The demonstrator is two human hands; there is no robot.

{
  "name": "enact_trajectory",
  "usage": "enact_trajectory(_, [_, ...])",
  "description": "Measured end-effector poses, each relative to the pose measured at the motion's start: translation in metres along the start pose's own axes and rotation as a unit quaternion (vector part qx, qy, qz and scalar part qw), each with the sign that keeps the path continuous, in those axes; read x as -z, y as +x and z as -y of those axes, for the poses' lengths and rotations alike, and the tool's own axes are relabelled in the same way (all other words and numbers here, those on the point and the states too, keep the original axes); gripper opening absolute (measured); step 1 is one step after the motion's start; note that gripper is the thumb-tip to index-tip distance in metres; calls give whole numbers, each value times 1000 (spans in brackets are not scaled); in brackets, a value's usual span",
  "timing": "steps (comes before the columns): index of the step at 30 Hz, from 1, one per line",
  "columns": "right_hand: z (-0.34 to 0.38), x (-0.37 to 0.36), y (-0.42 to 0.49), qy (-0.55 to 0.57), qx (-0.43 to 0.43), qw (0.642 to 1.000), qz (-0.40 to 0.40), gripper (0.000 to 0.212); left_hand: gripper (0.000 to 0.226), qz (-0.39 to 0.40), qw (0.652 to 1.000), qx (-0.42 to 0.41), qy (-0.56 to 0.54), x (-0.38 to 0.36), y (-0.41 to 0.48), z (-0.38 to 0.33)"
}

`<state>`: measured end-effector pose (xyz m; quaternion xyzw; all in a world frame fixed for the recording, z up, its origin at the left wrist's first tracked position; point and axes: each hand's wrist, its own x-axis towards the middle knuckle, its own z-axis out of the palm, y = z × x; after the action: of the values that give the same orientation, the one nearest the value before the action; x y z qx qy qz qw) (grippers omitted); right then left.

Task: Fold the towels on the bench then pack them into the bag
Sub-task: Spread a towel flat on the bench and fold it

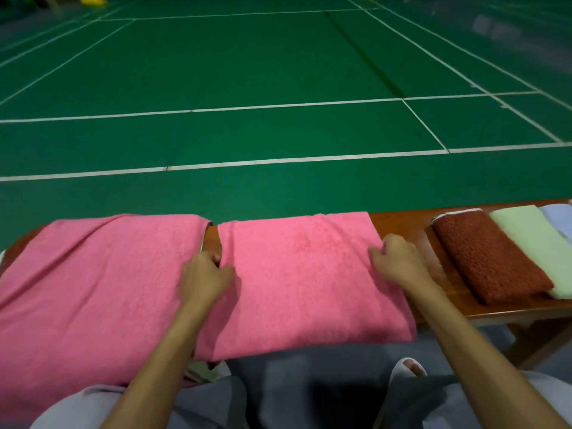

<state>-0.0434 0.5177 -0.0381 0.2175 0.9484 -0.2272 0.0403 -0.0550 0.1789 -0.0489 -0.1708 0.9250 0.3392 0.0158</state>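
A large pink towel (297, 280) lies across the wooden bench (399, 224), its right part folded into a flat rectangle and its left part (93, 289) spread out and hanging over the near edge. My left hand (204, 277) pinches the folded part's left edge. My right hand (399, 261) pinches its right edge. To the right lie folded towels side by side: a dark red one (489, 258), a pale green one (532, 243) and a light blue one (560, 215). No bag is in view.
Beyond the bench stretches a green court floor (278, 72) with white lines. My knees in grey trousers (216, 397) and a white sandal (405, 376) are below the bench's near edge. The bench's leg (541, 345) is at the lower right.
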Motion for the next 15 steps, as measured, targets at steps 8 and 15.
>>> enact_trajectory(8, [-17, 16, -1, 388, -33, 919, 62, 22, 39, 83, 959, 104, -250, 38, 2, -8])
enact_trajectory(15, [-26, 59, -9, 575, 100, 790, 188, 71, 50, 170, 926, -18, -336, 74, -5, -11])
